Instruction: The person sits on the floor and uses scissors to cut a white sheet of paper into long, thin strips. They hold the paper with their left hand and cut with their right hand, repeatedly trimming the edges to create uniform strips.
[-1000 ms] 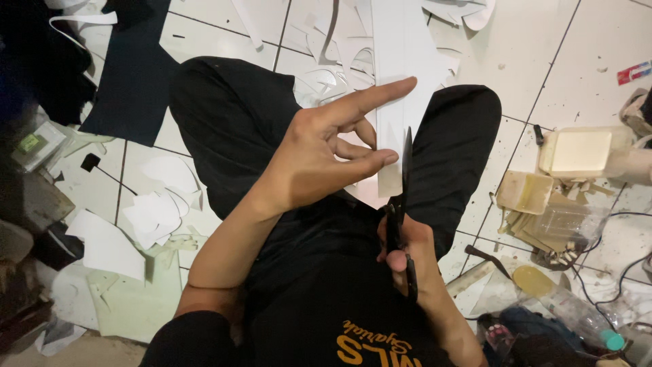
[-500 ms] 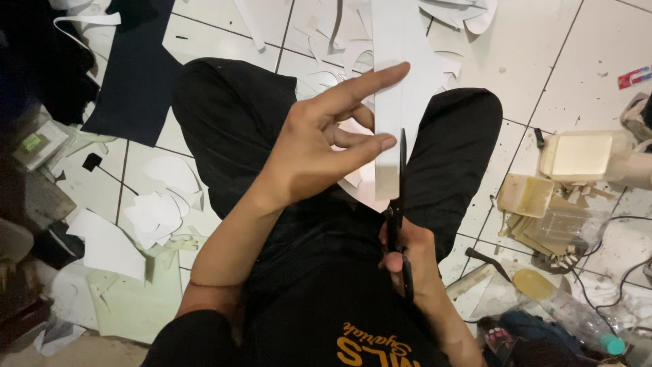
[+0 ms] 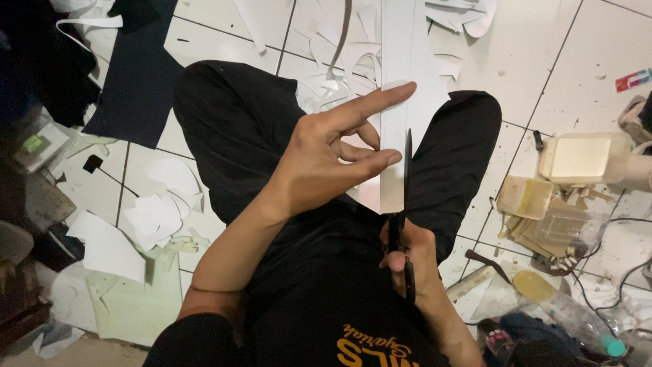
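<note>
I sit cross-legged on a white tiled floor in black trousers. My left hand (image 3: 333, 153) pinches the near end of a long white paper strip (image 3: 401, 61) that stretches away over my knees, index finger pointing across it. My right hand (image 3: 407, 255) grips black scissors (image 3: 406, 177) by the handles, blades pointing away from me. The blades lie along the strip's right side, just right of my left fingertips.
White paper offcuts (image 3: 159, 211) litter the floor left and ahead. A dark sheet (image 3: 139, 81) lies far left. To the right are a cream plastic box (image 3: 581, 160), cardboard pieces (image 3: 526, 197), a cable (image 3: 625, 272) and a plastic bottle (image 3: 577, 319).
The scissor blades have edged a little further up along the strip. My left hand keeps its pinch with little shift.
</note>
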